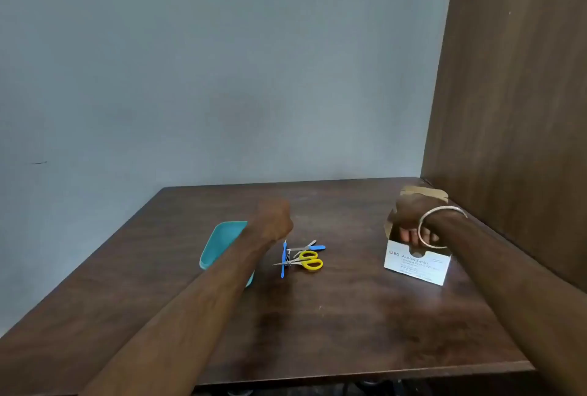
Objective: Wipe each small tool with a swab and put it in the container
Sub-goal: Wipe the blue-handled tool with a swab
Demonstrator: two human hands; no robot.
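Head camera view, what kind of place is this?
Probably a plain indoor desk nook, not a kitchen or workshop: a dark wooden table set against a bare grey wall, with a wooden side panel closing off the right.

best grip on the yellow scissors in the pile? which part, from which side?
Take the yellow scissors by the handle loops, coming from above on the right. They lie flat with the loops at the pile's right edge, clear of other tools. The blades point left, crossing the upright blue-handled tool, so a blade-side pinch would likely disturb the pile. Thumb and one finger on a loop should lift it free.
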